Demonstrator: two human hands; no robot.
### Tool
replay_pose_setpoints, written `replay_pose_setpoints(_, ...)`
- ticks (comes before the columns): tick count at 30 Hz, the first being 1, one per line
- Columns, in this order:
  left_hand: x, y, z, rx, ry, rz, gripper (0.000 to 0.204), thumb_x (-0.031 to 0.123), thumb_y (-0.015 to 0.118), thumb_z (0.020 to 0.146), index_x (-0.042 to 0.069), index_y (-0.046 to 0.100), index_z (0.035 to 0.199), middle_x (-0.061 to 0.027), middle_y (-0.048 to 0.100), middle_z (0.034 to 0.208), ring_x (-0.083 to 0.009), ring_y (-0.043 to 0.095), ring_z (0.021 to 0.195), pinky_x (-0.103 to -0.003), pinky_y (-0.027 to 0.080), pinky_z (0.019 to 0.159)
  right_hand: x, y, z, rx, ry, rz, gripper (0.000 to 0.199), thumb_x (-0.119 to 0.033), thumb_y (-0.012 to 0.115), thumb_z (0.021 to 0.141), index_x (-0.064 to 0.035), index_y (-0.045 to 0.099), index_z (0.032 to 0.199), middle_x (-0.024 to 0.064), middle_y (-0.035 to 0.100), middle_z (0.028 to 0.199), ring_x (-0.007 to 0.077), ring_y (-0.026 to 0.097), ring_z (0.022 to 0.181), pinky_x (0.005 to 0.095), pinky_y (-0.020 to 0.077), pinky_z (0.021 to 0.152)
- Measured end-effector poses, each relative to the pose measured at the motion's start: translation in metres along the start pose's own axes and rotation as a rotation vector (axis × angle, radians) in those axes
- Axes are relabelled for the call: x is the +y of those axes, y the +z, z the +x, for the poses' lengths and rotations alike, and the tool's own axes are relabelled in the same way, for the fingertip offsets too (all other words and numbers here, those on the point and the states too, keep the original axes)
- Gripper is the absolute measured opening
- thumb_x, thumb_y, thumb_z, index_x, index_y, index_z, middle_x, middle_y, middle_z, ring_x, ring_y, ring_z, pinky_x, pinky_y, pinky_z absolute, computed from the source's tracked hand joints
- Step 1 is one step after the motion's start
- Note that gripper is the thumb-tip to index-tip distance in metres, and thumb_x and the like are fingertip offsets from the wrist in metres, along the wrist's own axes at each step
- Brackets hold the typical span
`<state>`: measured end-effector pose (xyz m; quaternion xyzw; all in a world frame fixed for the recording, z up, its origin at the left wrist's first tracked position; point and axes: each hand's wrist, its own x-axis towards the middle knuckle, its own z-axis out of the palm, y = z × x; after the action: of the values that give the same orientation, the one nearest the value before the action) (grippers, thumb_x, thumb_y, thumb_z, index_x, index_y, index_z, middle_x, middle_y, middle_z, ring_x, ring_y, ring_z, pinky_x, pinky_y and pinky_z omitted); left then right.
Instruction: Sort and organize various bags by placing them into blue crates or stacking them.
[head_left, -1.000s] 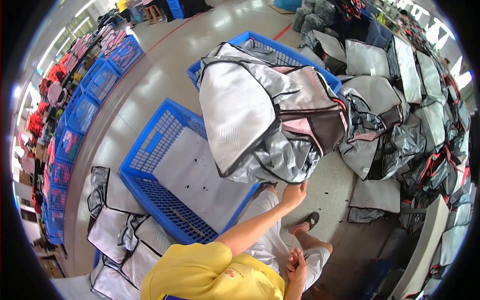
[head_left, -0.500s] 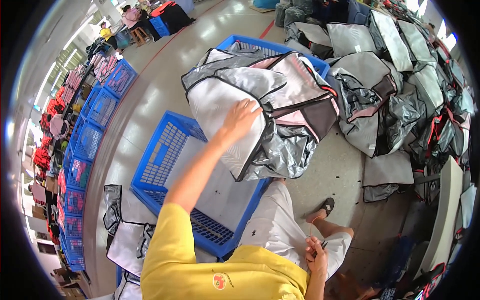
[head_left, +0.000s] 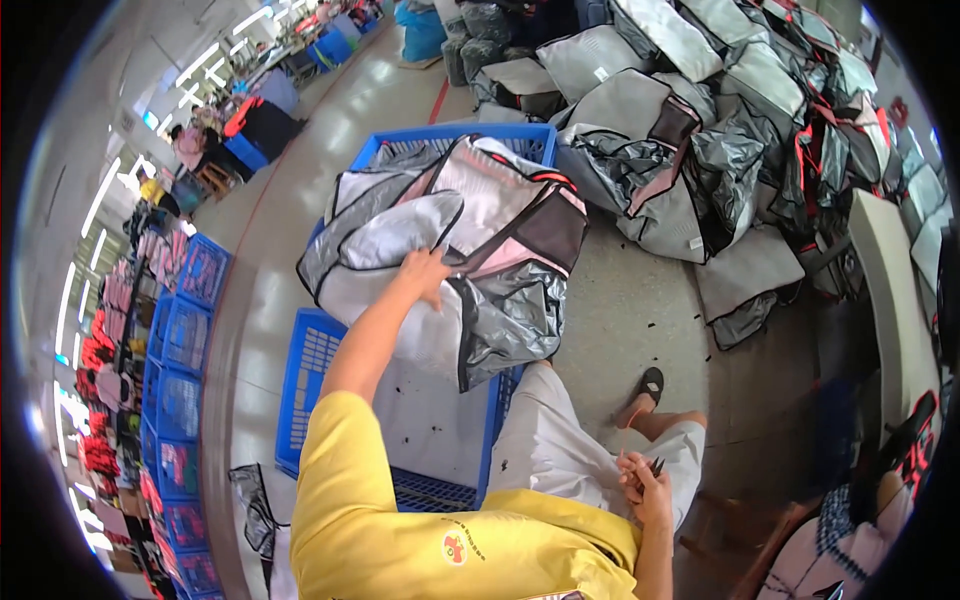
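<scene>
Left hand [head_left: 425, 278] first: it lies on top of a big silver and pink bag piece [head_left: 520, 205], with its fingers bent against the shiny cloth. I cannot tell if they pinch the cloth or just press on it. Right hand [head_left: 645, 487] is curled tight near the lap, around a small dark tool [head_left: 657, 466] with its tips poking out. It is too small for me to say what kind. An orange cord [head_left: 622, 440] hangs beside that hand.

The bag piece is floppy and full of folds. Its near side is pale silver, its far side has pink and dark brown patches, and a crinkly silver part bunches up on the right. Black trim runs along its edges, and a bit of red shows near the far right corner. It lies across the back blue crate [head_left: 480, 131] and hangs over part of the front blue crate [head_left: 310, 350], which has a white sheet [head_left: 430, 425] inside.

To the right, grey floor [head_left: 620, 290] with little black scraps gives some room before a heap of silver pieces [head_left: 690, 100]. To the left, a wider strip of floor runs up to a row of blue crates [head_left: 175, 390]. Close to the person, the front crate's edge sits right by the leg, so it is tight there.
</scene>
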<state>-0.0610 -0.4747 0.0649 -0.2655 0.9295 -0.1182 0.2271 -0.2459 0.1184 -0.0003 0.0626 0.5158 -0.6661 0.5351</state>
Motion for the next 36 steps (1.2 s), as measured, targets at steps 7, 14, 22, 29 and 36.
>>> replay_pose_setpoints(7,0.014,-0.118,-0.135,0.773,-0.121,-0.164,0.044,0.045,0.09,0.068,0.014,0.075,0.096,-0.008,0.058,0.1,-0.0313,0.065,0.085,-0.045,0.053,0.068,-0.027,0.021,0.008,-0.052,-0.077,-0.205,0.037,-0.028,0.063,0.104,0.0009,0.064,0.126,0.01,0.075,0.108,0.0074,0.064,0.073,0.0197,0.0329,0.045)
replay_pose_setpoints(14,0.039,-0.284,-0.243,1.251,-0.27,-0.394,0.049,0.032,0.089,0.079,-0.004,0.057,0.07,-0.0117,0.053,0.076,-0.0271,0.048,0.065,-0.039,0.043,0.062,-0.1,0.117,-0.028,-0.318,-0.528,-0.099,0.039,-0.027,0.059,0.105,-0.0012,0.062,0.133,0.0066,0.073,0.11,0.0025,0.06,0.073,0.0182,0.0333,0.052)
replay_pose_setpoints(22,0.052,-0.219,-0.238,1.224,-0.487,-0.428,0.05,0.032,0.084,0.086,-0.004,0.052,0.074,-0.0131,0.048,0.07,-0.0269,0.044,0.066,-0.042,0.04,0.064,-0.106,0.127,-0.033,-0.461,-0.444,-0.09,0.019,-0.013,0.075,0.095,0.0019,0.07,0.106,-0.0027,0.07,0.092,0.0048,0.06,0.081,0.0239,0.0498,0.075)
replay_pose_setpoints(29,0.142,-0.151,-0.212,1.068,-0.408,-0.809,0.048,0.026,0.083,0.086,-0.005,0.048,0.075,-0.0106,0.052,0.079,-0.0232,0.046,0.074,-0.036,0.042,0.072,0.009,0.045,0.012,-0.211,-0.379,-0.088,0.013,-0.012,0.076,0.094,-0.0056,0.069,0.086,-0.0099,0.057,0.073,0.0028,0.048,0.065,0.0237,0.0376,0.057)
replay_pose_setpoints(36,0.14,-0.141,-0.216,1.006,-0.41,-0.909,0.04,0.023,0.082,0.086,-0.006,0.054,0.084,-0.0067,0.053,0.083,-0.0176,0.05,0.078,-0.029,0.041,0.073,0.008,0.028,0.016,-0.287,-0.186,-0.147,0.012,-0.014,0.077,0.094,-0.0081,0.07,0.087,-0.0089,0.056,0.067,0.0028,0.043,0.057,0.0234,0.033,0.051)
